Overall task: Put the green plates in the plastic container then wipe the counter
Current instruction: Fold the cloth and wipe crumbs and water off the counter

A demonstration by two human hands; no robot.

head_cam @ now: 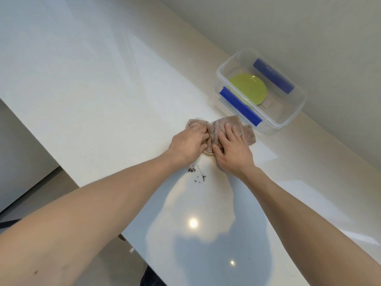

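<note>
So the green plate (pixel 248 88) is sitting flat inside the clear plastic container (pixel 292 114), over at the right of the frame up against the wall. Looks like one plate from here, but it could be a stack, can't really tell from this angle. The container has no lid on and has blue clips (pixel 240 106) on both long sides, plus a small pale square thing lying next to the plate on the bottom. Just below-left of the container, near the middle of the frame, there's a crumpled brownish cloth (pixel 218 129) on the white counter (pixel 92 96). Both hands are pressed down on it side by side: the left hand (pixel 188 144) has its fingers curled and bunching up the left part of the cloth, and the right hand (pixel 233 150) is flatter with fingers spread, pushing down on the right part. Right below the hands there's a little scatter of dark crumbs (pixel 195 173) on the counter. Lower down the surface is glossy with a couple of bright ceiling light reflections.
</note>
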